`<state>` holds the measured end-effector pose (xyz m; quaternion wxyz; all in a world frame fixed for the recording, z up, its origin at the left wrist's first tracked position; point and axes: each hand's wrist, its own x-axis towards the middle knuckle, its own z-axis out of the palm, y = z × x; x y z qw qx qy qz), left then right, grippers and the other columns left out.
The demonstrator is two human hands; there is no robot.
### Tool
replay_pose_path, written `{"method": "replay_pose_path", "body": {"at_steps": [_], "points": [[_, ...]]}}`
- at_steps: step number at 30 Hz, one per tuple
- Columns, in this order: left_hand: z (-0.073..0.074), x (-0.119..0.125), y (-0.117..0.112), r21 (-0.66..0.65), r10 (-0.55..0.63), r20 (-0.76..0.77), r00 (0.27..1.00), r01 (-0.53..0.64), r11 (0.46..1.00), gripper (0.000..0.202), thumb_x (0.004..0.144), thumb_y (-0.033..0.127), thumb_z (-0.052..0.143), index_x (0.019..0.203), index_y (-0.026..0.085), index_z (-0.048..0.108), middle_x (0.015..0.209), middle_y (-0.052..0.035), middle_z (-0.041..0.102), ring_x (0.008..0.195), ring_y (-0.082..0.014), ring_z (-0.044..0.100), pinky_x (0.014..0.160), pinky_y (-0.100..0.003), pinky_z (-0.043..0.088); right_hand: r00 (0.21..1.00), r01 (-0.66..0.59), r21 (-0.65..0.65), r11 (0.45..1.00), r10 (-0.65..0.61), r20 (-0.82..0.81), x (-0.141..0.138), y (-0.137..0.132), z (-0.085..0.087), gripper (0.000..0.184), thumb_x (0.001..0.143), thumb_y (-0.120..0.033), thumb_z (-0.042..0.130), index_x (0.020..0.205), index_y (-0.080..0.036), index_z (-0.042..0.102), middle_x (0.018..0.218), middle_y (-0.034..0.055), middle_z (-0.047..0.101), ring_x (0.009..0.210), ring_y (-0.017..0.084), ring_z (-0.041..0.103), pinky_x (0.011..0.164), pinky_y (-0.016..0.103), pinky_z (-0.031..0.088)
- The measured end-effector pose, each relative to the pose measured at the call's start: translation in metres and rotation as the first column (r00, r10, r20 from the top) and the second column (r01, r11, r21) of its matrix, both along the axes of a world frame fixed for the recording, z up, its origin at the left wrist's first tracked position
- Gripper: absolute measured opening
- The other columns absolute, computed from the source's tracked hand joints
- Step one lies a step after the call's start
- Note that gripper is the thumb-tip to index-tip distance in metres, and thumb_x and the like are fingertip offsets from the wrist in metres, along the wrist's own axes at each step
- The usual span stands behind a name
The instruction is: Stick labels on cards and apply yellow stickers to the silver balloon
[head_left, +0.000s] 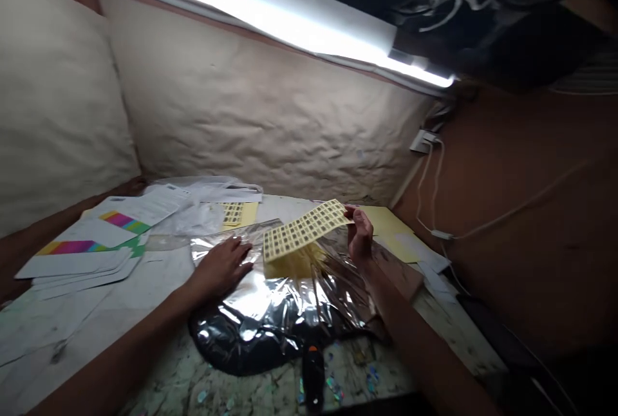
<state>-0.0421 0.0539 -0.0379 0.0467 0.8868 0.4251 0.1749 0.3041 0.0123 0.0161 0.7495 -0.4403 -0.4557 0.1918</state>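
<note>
My right hand (pixel 360 236) pinches the right end of a yellow label sheet (pixel 304 228) printed with rows of small dark marks. The sheet is raised and tilted, bowing a little toward its left end. Beneath it lies a shiny clear plastic film (pixel 255 300), wrinkled and reflecting the light, spread over a dark, flat surface. On the film's left part rests my left hand (pixel 224 266), palm down, fingers stretched toward the sheet. Whether the sheet's left end touches the film I cannot tell.
White cards with coloured stripes (pixel 72 247) are stacked at the left. Behind the film lie more label sheets (pixel 233 214) and crumpled clear plastic (pixel 203 213). Yellow paper (pixel 393 239) lies at the right. A black-handled tool (pixel 313 380) sits at the front edge. White cables (pixel 434 190) hang on the right wall.
</note>
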Motion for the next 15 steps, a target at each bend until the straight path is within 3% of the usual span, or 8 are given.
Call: {"method": "replay_pose_path", "body": {"at_steps": [3,6,10,15], "points": [[0.008,-0.001,0.008,-0.137,0.015,0.17,0.985,0.009,0.991,0.051,0.09,0.051,0.042,0.124,0.018,0.058,0.122,-0.0126,0.063,0.113,-0.0283,0.059,0.099,-0.042,0.045,0.974,-0.008,-0.032,0.999,0.0,-0.227,0.035,-0.021,0.004,0.057,0.065,-0.027,0.073,0.117,-0.019,0.053,0.104,0.003,0.065,0.093,0.015,0.063,0.084,0.026,0.051],[0.028,0.009,0.007,-0.295,0.112,0.363,0.925,0.0,0.956,0.056,0.086,0.058,0.046,0.124,0.018,0.058,0.116,-0.0114,0.067,0.106,-0.0276,0.063,0.096,-0.042,0.048,0.921,-0.279,-0.104,0.955,0.235,-0.31,0.06,-0.041,0.016,0.074,0.059,-0.02,0.076,0.127,-0.023,0.046,0.109,0.003,0.067,0.094,0.016,0.066,0.081,0.027,0.054],[0.068,0.046,-0.013,-0.377,0.018,0.548,0.836,0.227,0.898,0.061,0.085,0.058,0.053,0.131,0.019,0.051,0.12,-0.0131,0.066,0.112,-0.028,0.061,0.096,-0.045,0.048,0.819,-0.535,-0.121,0.836,0.478,-0.318,0.062,-0.059,0.031,0.065,0.063,-0.017,0.079,0.122,-0.021,0.054,0.106,0.005,0.07,0.092,0.018,0.069,0.081,0.028,0.056],[0.113,0.105,-0.036,-0.366,0.037,0.742,0.67,0.357,0.86,0.087,0.074,0.054,0.07,0.145,0.018,0.035,0.129,-0.0205,0.059,0.116,-0.0309,0.059,0.095,-0.048,0.048,0.791,-0.588,-0.072,0.805,0.555,-0.259,0.037,-0.061,0.041,0.054,0.063,-0.016,0.082,0.113,-0.021,0.063,0.108,0.0045,0.071,0.094,0.018,0.068,0.087,0.03,0.054]]}}
